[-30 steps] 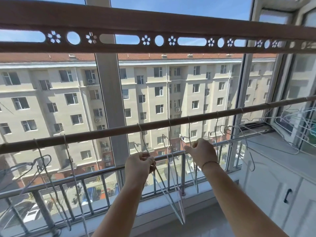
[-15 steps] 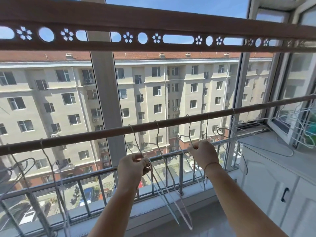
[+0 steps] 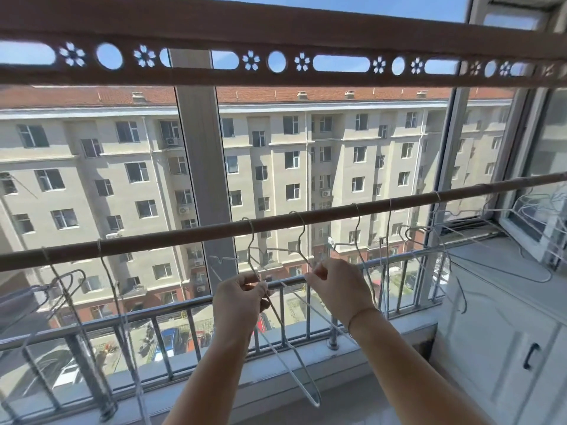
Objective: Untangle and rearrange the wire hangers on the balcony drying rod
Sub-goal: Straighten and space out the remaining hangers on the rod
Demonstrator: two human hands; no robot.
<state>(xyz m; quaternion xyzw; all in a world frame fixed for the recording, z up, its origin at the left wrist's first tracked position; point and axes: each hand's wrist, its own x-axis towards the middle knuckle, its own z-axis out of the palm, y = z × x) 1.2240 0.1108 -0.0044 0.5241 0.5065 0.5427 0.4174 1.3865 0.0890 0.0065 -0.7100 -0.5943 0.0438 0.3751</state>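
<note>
A brown drying rod [image 3: 184, 236] runs across the balcony, rising to the right. Several thin white wire hangers hook over it. My left hand [image 3: 241, 297] pinches the neck of one hanger [image 3: 250, 237] just below the rod's middle. My right hand [image 3: 339, 286] pinches the wire of the neighbouring hanger [image 3: 302, 237], whose lower corner [image 3: 313, 400] hangs down between my forearms. Other hangers hang at the left [image 3: 107, 286] and in a tangled bunch at the right [image 3: 445, 237].
A metal railing [image 3: 138, 314] runs behind the hangers, in front of the window glass. A carved wooden beam [image 3: 276, 29] crosses overhead. White cabinets [image 3: 503, 342] with a counter stand at the right. A window post [image 3: 202, 167] stands behind the rod.
Both hands have slid left along the rod, and the two held hangers now sit spread apart near the middle. The view has turned slightly right.
</note>
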